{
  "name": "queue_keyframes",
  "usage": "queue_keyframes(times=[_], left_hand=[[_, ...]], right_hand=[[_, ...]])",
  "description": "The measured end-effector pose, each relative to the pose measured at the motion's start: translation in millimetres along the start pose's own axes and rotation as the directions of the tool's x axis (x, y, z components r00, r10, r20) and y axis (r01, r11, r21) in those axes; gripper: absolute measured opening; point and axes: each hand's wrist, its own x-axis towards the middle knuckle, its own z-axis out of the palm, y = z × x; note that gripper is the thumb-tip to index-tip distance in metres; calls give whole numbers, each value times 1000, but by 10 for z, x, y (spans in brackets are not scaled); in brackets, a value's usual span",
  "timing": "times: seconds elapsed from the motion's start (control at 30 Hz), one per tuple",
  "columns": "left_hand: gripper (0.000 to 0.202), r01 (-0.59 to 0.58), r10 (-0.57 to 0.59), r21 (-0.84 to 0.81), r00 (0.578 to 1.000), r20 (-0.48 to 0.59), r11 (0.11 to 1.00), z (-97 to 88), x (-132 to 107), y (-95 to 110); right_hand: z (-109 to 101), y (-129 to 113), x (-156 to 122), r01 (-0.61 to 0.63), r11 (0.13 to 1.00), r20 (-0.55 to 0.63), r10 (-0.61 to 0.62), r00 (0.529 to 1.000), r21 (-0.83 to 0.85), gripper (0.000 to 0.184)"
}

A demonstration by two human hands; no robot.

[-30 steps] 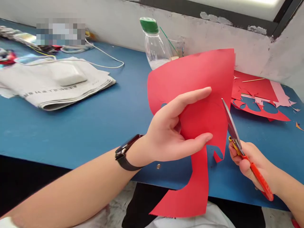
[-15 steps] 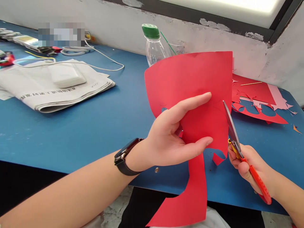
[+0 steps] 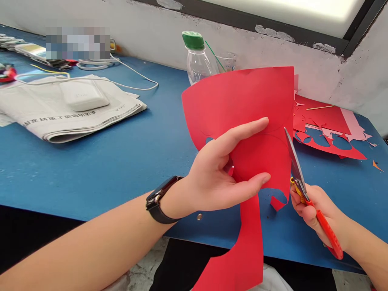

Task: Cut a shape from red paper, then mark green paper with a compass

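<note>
A large sheet of red paper (image 3: 239, 97) with cut-out edges is held up above the table by my left hand (image 3: 224, 173). My thumb and index finger lie spread across its near face; the other fingers are behind it. A long strip of the paper hangs down past the table edge, and faint curved lines mark the sheet. In my right hand (image 3: 318, 214) are scissors (image 3: 295, 161) with red and yellow handles. One blade lies in front of the paper's right edge, its tip pointing up; the other blade is hidden.
Cut red and pink paper scraps (image 3: 330, 125) lie at the right, with a thin stick on top. A clear bottle (image 3: 197, 64) with a green cap stands behind the sheet. At the left, a white case (image 3: 85, 95) rests on folded newspaper (image 3: 60, 125) beside a white cable (image 3: 133, 74).
The red paper's upper part has shifted slightly left and tilted a little. The scissors and both hands stay nearly where they were.
</note>
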Motion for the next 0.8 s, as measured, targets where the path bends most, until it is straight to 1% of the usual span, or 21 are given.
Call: queue_keyframes(times=[0.17, 0.27, 0.37, 0.5, 0.57, 0.67, 0.8], left_hand=[[88, 13, -12, 30, 1000, -6, 999, -3, -2, 31], [87, 18, -17, 48, 1000, -12, 999, 0, -9, 31], [87, 2, -1, 36, 1000, -27, 999, 10, -17, -9], [98, -47, 47, 3, 999, -28, 999, 24, -19, -74], [99, -43, 43, -2, 999, -28, 999, 24, -20, -83], [95, -24, 24, -12, 999, -25, 1000, 17, -25, -78], [96, -14, 14, -52, 1000, -1, 999, 8, -25, -80]], right_hand=[[-57, 189, 13, 68, 998, 18, -67, 998, -19, 75], [-69, 243, 15, 79, 997, 22, -79, 997, -14, 75], [-53, 230, 11, 62, 998, 14, -62, 998, 2, 74], [-24, 179, 11, 63, 998, 15, -63, 998, 1, 74], [-11, 150, 13, 56, 998, 5, -56, 998, -6, 76], [4, 112, 18, 41, 998, -21, -41, 999, -37, 77], [17, 80, 19, 78, 994, -21, -80, 997, -78, 76]])
